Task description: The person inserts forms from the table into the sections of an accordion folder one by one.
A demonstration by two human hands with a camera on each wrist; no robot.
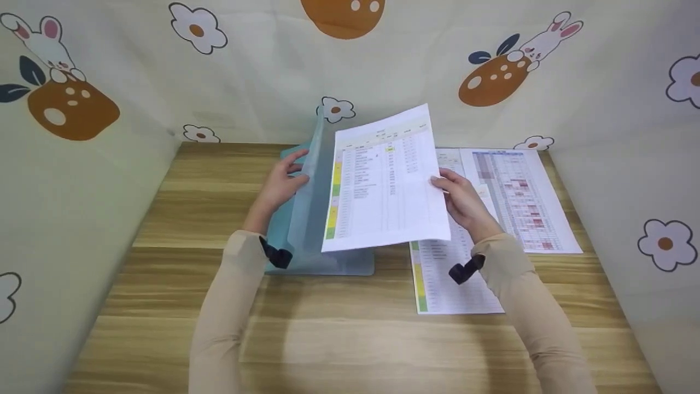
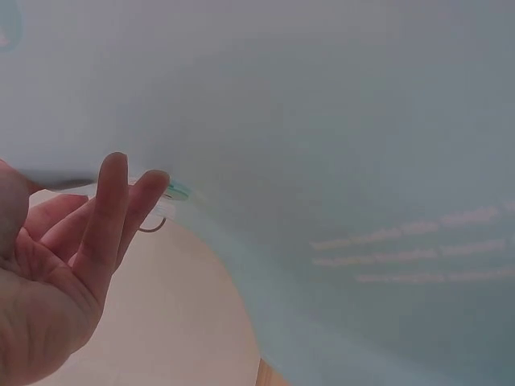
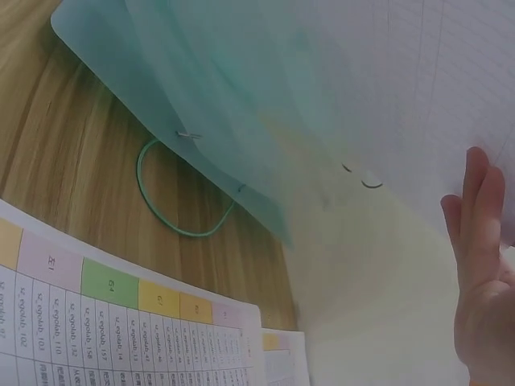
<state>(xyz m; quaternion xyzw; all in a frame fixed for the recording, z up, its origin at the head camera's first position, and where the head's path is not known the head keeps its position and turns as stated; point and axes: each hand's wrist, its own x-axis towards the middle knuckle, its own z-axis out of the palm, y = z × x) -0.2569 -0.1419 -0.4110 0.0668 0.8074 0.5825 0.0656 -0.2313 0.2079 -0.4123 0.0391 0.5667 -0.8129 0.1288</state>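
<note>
A translucent teal plastic folder [image 1: 347, 266] lies on the table with its cover [image 1: 306, 219] raised. My left hand [image 1: 280, 183] pinches the cover at its left side. In the left wrist view, the thumb shows dimly through the plastic. My right hand [image 1: 467, 205] holds a printed sheet [image 1: 383, 213] by its right edge, thumb in front and fingers behind. The sheet is tilted above the folder, its table print and coloured left strip facing me. A thin green elastic loop [image 3: 138, 177] hangs off the folder's edge in the right wrist view.
Two more printed sheets lie on the table's right side: a near one with a coloured strip [image 1: 420, 284] under my right forearm, and one with red cells [image 1: 558, 219] farther right. A patterned cloth [image 1: 262, 82] walls the wooden table at the back and sides.
</note>
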